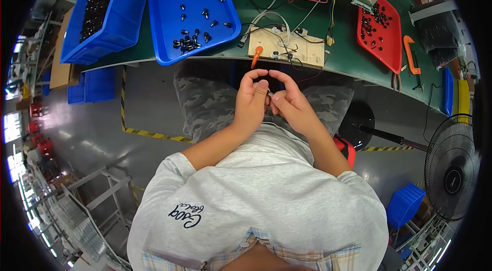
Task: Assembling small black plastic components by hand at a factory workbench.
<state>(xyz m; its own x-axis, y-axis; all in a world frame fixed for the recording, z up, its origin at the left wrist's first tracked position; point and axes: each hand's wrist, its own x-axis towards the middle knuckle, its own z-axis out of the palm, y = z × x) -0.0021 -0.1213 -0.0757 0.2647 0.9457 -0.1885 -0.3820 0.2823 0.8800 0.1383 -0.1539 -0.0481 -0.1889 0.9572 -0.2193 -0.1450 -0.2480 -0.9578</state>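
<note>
At the centre of the frame, a seated person's 2 bare hands meet above the lap, just short of the bench edge. The left hand [250, 99] and right hand [293, 106] both appear to pinch the same small part [270, 94] between thumbs and fingertips; its shape is mostly hidden from where I stand. To do this well, I'd say, steady the piece with 1 hand, work it with the other, keep both ends lined up and press gently; holding it over the bench would make a drop easier to recover.

At upper left, a blue tray [225, 7] holds scattered black fittings [188, 44], beside a deep blue bin [119, 27] full of dark pieces. At upper centre, a wooden board [311, 55] with wires and an orange lever [257, 56] sits directly ahead, its loose cables [271, 14] likely to snag a reaching hand. At upper right are a red tray [393, 40] and an orange tool [410, 56].
</note>
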